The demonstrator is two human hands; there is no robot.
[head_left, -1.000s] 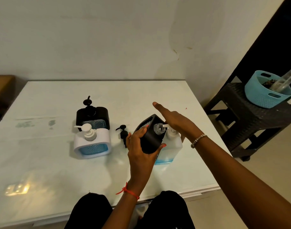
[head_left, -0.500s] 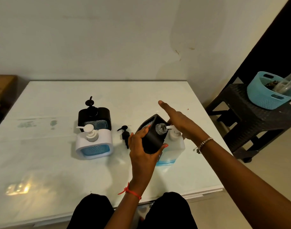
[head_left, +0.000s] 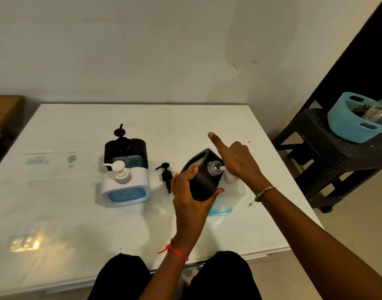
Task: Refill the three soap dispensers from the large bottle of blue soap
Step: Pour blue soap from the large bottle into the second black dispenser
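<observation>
My left hand grips a black soap dispenser and holds it tilted above the table, its clear open neck against the white nozzle of the large bottle of blue soap. That bottle stands just right of it with a low blue layer at the bottom. My right hand rests on the bottle's pump head, index finger stretched out. The loose black pump lies on the table left of my left hand. Further left stand a white dispenser and a second black dispenser, both with pumps on.
The white table meets a wall at the back. Right of the table a dark wicker stool carries a light blue basket. A brown box sits at the far left. My knees are at the near edge.
My right hand has stayed on the large bottle's pump and its index finger has lifted while the other fingers bent. My left hand keeps the tilted black dispenser in place.
</observation>
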